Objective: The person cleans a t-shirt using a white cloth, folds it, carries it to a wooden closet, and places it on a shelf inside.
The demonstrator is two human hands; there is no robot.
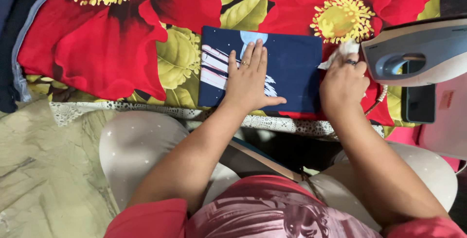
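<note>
While its fingers (pixel 257 53) lie spread and flat, the left hand (pixel 249 80) presses a folded navy cloth (pixel 292 72) — long axis left-right — on the red floral sheet (pixel 116 43). Right hand (pixel 343 82) — fingers curled on white fabric (pixel 343 51), beside the iron (pixel 418 51).

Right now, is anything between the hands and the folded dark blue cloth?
Nothing visible is. The left hand lies flat on the folded dark blue cloth. The right hand is at its right edge, fingers closed on a white scrap. The iron stands apart, further right.
</note>
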